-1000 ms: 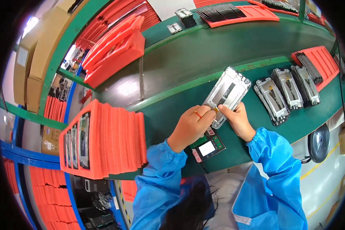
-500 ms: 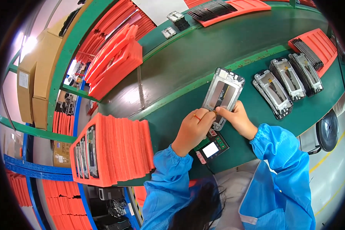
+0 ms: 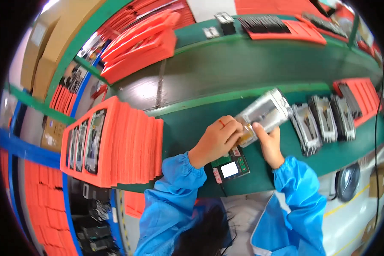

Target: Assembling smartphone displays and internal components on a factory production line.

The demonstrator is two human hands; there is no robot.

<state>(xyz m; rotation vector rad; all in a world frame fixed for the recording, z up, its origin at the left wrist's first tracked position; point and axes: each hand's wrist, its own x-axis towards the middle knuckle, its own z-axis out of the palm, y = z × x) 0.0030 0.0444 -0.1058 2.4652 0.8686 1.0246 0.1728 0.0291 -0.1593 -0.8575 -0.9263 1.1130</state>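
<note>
The green workbench (image 3: pixel 192 128) is the reference for everything here. On its left end sits a stack of orange foam trays (image 3: pixel 128 145); the top tray's slots hold a few dark flat panels, the remaining slots cannot be read. At the right end of the workbench, another orange tray (image 3: pixel 362 96) carries dark strips, and just beside it three silver framed units (image 3: pixel 324 119) lie in a row on the bare mat. Near the front edge of the workbench rests a small green tester with a lit screen (image 3: pixel 231 167).

Above that tester both hands hold a silver framed panel (image 3: pixel 264 113), tilted off the surface. The left hand (image 3: pixel 215 141) is curled closed over the panel's lower corner, where an amber flex tail (image 3: pixel 248 135) hangs; the right hand (image 3: pixel 266 143) pinches the lower edge with thumb raised.

The likely trouble, as I judge it: fingers pressing that thin tail could crease or tear it, and the tilted panel could slip onto the tester.
</note>
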